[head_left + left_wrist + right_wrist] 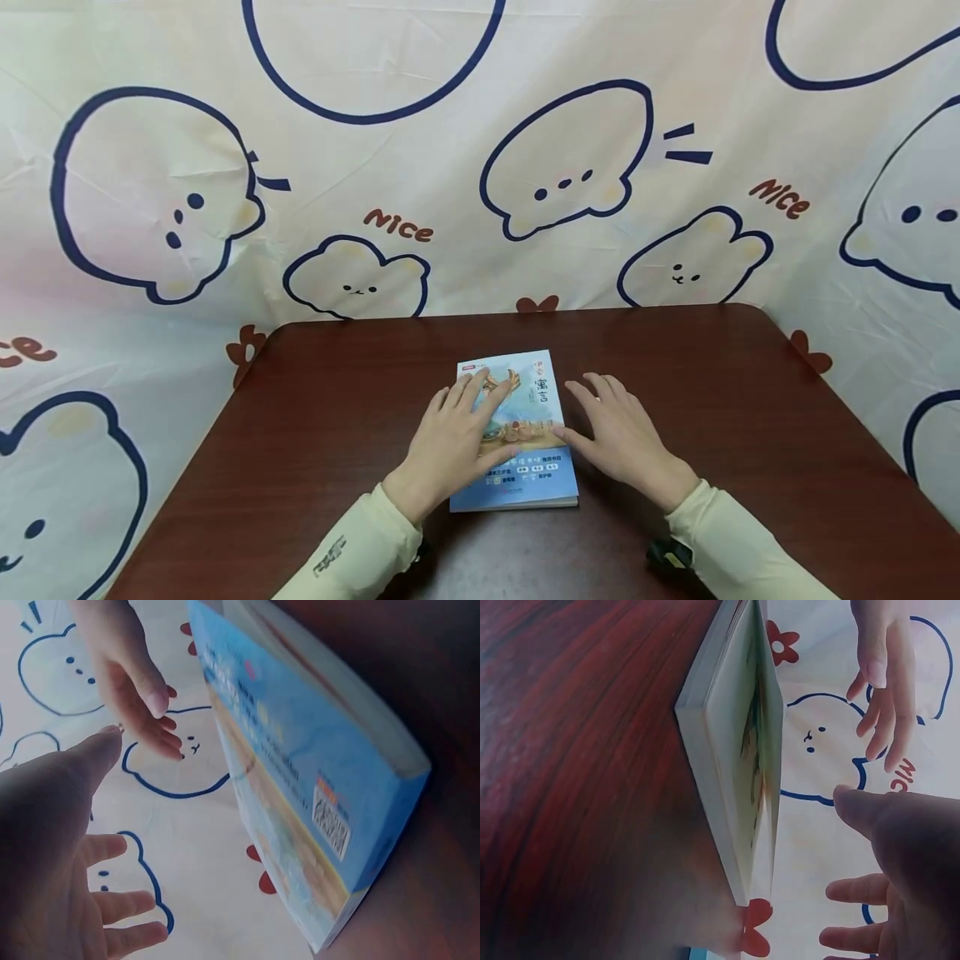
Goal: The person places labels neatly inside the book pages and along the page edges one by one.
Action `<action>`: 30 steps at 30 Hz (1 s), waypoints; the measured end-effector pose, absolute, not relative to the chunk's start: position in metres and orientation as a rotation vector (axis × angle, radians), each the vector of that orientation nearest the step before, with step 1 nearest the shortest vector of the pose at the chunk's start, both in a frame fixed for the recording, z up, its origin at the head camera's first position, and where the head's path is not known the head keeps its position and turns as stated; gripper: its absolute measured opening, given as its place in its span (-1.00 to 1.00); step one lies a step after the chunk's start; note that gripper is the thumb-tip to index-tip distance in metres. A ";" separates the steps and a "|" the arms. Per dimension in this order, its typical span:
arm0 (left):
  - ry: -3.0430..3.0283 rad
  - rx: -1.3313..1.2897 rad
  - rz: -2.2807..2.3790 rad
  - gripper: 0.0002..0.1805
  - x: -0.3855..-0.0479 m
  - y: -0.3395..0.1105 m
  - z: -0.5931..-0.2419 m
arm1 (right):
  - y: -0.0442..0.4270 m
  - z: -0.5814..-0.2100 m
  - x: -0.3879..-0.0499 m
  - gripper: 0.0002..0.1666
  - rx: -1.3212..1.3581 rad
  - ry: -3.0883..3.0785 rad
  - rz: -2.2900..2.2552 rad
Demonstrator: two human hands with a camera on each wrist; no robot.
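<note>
A blue book [525, 483] with a picture on its cover lies face up on the table. Over its left half is the left hand [447, 442], fingers spread. The right hand [626, 437] is at the book's right side, its thumb over the cover's edge. In the left wrist view, the left hand [52, 870] and right hand [127, 675] appear apart from the book [277, 750]. The right wrist view shows the right hand [922, 862], the left hand [889, 667] and the book [727, 772], its top leaves slightly parted at the edge.
The dark red-brown wooden table [337, 400] extends around the book. Behind it and along both sides hangs a pale cloth [450, 167] with blue-outlined cartoon figures. A dark band [670, 554] shows at the right wrist.
</note>
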State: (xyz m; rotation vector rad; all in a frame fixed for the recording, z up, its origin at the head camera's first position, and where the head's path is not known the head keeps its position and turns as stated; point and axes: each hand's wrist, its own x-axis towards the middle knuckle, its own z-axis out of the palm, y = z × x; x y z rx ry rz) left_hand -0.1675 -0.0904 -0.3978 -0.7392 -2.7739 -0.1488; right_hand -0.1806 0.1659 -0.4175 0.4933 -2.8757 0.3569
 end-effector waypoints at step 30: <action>-2.757 -0.995 0.076 -0.10 -0.147 -0.066 -0.417 | 0.180 -0.427 -0.174 -0.25 0.454 -2.907 0.354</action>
